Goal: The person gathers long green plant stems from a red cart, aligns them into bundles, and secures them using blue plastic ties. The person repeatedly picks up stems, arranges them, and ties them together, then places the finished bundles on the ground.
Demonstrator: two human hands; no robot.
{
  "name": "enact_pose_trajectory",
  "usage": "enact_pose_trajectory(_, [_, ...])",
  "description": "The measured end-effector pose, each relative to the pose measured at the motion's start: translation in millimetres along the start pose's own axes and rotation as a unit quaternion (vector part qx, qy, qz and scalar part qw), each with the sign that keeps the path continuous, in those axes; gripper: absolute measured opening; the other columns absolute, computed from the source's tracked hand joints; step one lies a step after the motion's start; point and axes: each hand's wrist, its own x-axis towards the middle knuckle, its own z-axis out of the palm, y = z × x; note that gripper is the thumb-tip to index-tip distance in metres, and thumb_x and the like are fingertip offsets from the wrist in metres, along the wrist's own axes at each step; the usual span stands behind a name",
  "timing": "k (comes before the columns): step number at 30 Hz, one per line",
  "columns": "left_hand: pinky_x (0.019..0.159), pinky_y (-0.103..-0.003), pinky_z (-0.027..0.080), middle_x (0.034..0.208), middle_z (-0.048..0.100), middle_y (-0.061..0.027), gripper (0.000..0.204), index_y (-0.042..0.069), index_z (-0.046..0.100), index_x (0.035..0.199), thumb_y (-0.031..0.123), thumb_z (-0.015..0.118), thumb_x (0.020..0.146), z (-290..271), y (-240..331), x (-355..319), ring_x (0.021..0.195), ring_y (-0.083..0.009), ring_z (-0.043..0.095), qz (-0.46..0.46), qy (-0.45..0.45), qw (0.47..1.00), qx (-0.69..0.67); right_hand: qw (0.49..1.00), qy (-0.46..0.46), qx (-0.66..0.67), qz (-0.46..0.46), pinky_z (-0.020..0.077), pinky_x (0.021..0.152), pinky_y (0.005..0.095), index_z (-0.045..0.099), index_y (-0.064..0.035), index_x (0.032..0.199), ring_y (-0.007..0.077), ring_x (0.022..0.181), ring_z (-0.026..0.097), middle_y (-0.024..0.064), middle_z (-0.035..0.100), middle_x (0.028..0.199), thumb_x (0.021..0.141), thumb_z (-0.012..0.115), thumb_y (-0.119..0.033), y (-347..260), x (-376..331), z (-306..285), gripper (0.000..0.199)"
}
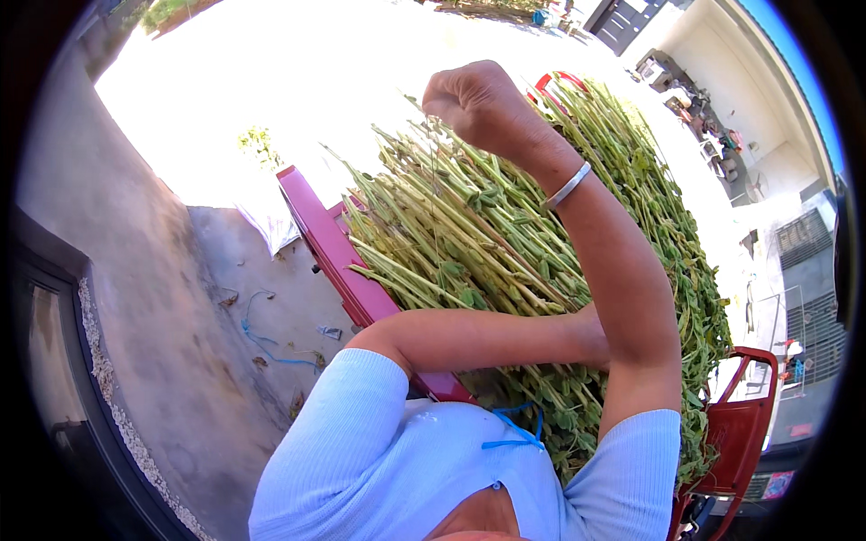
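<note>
A large heap of green leafy stalks (469,243) lies in front of me in a red cart (329,239). Above its far part I raise my right hand (474,104), a silver bangle (568,186) on the wrist. Its fingers are curled into a fist; whatever they may hold is hidden. My left arm reaches across the heap to the right, and my left hand (590,335) passes behind my right forearm, so its fingers do not show. Near my chest, a blue cord (519,433) lies at the near edge of the stalks.
Red metal frames (744,424) stand at the heap's right side. Left of the cart, a loose blue string (262,341) and dry leaves lie on the concrete floor (221,261), beside a wall (108,198). A white sack (271,227) rests by the cart's far left corner.
</note>
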Motion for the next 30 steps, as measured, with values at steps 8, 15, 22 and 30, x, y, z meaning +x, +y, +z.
enact_pose_trajectory(8, [0.056, -0.046, 0.051, 0.075, 0.061, -0.0140, 0.055, 0.013, 0.059, 0.102, 0.059, 0.071, 0.073, -11, 3, -1, 0.072, -0.0351, 0.065, -0.035, -0.088, 0.995, 0.026, 0.846, 0.393, 0.356, 0.047, 0.0356, 0.058, 0.0236, 0.060, 0.0069, 0.093, 0.0094, 0.064, 0.044, 0.0052, 0.053, 0.076, 0.098, 0.053, -0.006, 0, -85, -216, 0.016])
enact_pose_trajectory(15, [0.059, -0.046, 0.051, 0.084, 0.059, -0.0150, 0.052, 0.015, 0.058, 0.102, 0.061, 0.064, 0.078, -19, 10, -2, 0.077, -0.0341, 0.065, -0.045, -0.096, 0.991, 0.078, 0.867, 0.428, 0.209, 0.144, 0.0305, 0.054, 0.0199, 0.051, 0.0038, 0.105, 0.0084, 0.058, 0.033, 0.0045, 0.039, 0.078, 0.097, 0.055, -0.007, -210, -385, -337, 0.015])
enact_pose_trajectory(22, [0.060, -0.047, 0.051, 0.091, 0.058, -0.0163, 0.052, 0.017, 0.056, 0.109, 0.060, 0.064, 0.080, -25, 22, -1, 0.077, -0.0351, 0.065, -0.045, -0.120, 0.986, 0.108, 0.552, 0.531, -0.109, 0.633, 0.0394, 0.049, 0.0220, 0.053, -0.0031, 0.092, 0.0091, 0.051, 0.045, 0.0061, 0.050, 0.075, 0.093, 0.060, -0.010, -520, -618, -157, 0.011])
enact_pose_trajectory(30, [0.067, -0.047, 0.052, 0.107, 0.060, -0.0171, 0.066, 0.022, 0.048, 0.133, 0.061, 0.061, 0.081, -21, 19, 0, 0.084, -0.0375, 0.064, -0.018, -0.117, 0.986, 0.117, 0.418, 0.271, -0.333, 0.800, 0.0491, 0.079, 0.0292, 0.054, 0.0027, 0.126, 0.0184, 0.092, 0.061, 0.0143, 0.062, 0.112, 0.085, 0.059, 0.002, -477, -561, -113, 0.042])
